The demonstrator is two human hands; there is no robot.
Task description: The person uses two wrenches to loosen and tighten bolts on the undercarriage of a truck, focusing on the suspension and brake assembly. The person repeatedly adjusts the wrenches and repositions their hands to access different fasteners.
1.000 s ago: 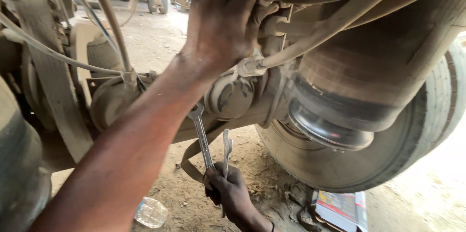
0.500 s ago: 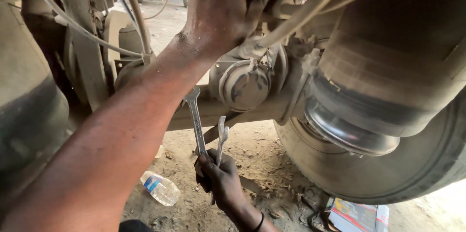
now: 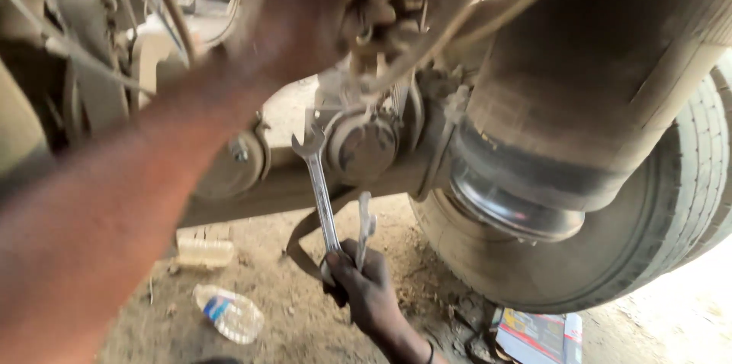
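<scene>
Dusty ground is lying under a truck's axle. Right hand is gripping two spanners upright, their open ends just below the brake chamber. Left hand is reaching up among hoses; blurred, so its grip cannot be told. Fitting a spanner seems the step in hand, needing careful aim. Tyre and air bag are crowding the right; a bottle is lying below.
</scene>
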